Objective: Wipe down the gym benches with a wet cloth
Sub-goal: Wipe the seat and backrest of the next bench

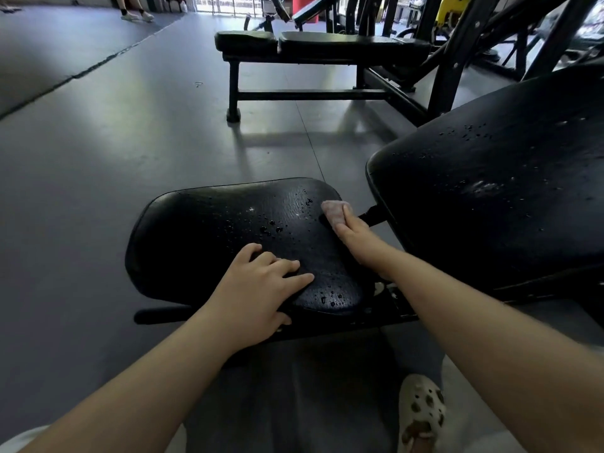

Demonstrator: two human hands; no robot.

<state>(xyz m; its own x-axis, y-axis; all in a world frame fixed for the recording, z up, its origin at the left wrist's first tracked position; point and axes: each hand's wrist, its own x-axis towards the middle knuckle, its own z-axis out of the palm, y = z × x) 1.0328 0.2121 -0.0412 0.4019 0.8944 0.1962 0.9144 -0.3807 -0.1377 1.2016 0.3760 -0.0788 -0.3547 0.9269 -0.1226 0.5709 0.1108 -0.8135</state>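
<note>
My right hand [351,232] pinched the pink cloth [334,212] at the seat pad's [202,230] two-o'clock edge, the cloth bunched just past my curled fingers. My left hand [258,289] lay flat at six o'clock, fingers spread on wet vinyl, holding nothing.

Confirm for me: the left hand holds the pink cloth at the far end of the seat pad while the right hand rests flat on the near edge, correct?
Not quite: the hands are swapped. The head view shows the right hand holding the pink cloth at the far end of the seat pad, while the left hand rests on the near edge.
</note>
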